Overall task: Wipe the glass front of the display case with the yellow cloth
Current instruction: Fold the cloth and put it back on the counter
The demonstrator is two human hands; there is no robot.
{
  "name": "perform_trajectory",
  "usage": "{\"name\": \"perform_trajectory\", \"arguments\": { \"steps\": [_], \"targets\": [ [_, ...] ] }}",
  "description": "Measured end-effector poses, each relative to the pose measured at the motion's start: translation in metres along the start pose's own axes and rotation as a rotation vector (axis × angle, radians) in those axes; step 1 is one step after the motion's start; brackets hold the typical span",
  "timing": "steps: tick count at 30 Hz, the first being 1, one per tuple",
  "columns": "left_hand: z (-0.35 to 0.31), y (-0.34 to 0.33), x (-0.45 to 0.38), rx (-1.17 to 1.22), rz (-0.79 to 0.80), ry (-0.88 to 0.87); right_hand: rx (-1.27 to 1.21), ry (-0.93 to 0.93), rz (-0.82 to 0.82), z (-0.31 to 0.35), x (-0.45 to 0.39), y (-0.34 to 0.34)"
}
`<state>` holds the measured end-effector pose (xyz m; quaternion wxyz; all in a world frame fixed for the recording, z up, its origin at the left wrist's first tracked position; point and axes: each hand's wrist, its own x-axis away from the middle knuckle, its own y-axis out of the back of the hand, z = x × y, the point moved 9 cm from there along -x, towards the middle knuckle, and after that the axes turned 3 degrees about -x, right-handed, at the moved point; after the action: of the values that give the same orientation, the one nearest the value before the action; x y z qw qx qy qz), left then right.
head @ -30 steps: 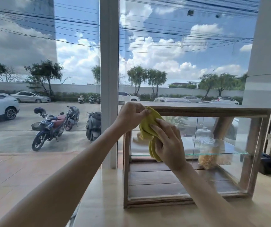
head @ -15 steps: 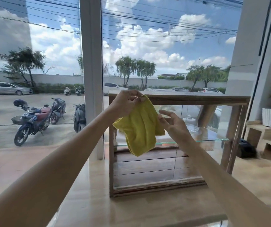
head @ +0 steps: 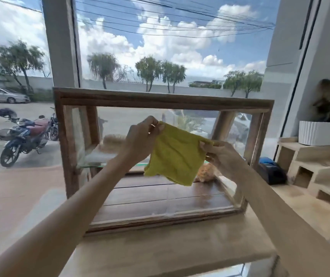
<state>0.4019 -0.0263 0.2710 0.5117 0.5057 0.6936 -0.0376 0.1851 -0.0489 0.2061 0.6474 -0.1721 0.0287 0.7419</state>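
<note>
A wooden-framed display case [head: 160, 100] with a glass front stands on the pale counter, straight ahead of me. The yellow cloth [head: 175, 154] hangs spread flat in front of the glass, held up in the air. My left hand [head: 141, 136] pinches its upper left corner. My right hand [head: 223, 156] pinches its upper right corner. I cannot tell whether the cloth touches the glass. Inside the case, a glass shelf and some orange-brown food [head: 206, 173] show behind the cloth.
The counter [head: 160, 250] runs along a big window with a white pillar [head: 60, 41]. At the right, stepped blocks [head: 317, 170] carry a white planter [head: 323, 132], with a dark bag [head: 272, 172] beside the case. Motorbikes [head: 23, 134] stand outside.
The cloth went from bunched between both hands to spread out flat. My right hand took hold of its right corner, and my view came closer to the case.
</note>
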Motion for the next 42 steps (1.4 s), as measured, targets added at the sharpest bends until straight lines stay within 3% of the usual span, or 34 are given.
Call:
{"name": "perform_trajectory", "arguments": {
  "steps": [5,10,17,19,24,30,35,42],
  "targets": [
    [-0.013,-0.089,0.027,0.198,-0.014,0.115,0.101,0.085,-0.165,0.004,0.002,0.101],
    [-0.056,-0.181,0.045,0.178,-0.099,0.121,0.259,0.182,-0.255,0.006,0.013,0.187],
    [-0.124,-0.278,0.076,0.022,-0.239,0.101,0.690,0.601,-0.504,0.017,0.050,0.273],
    [-0.133,-0.302,0.091,0.042,-0.246,0.134,0.790,0.641,-0.548,0.013,0.060,0.291],
    [-0.120,-0.373,0.130,0.106,-0.084,0.379,0.979,0.509,-0.497,-0.036,0.066,0.342],
    [-0.079,-0.449,0.175,0.055,0.326,0.739,1.019,-0.097,-0.364,-0.141,0.050,0.406],
    [-0.071,-0.460,0.161,-0.121,0.429,0.659,1.153,-0.184,-0.359,-0.157,0.036,0.409],
    [-0.075,-0.454,0.155,-0.347,0.425,0.604,1.309,-0.106,-0.318,-0.152,0.034,0.397]
  ]
}}
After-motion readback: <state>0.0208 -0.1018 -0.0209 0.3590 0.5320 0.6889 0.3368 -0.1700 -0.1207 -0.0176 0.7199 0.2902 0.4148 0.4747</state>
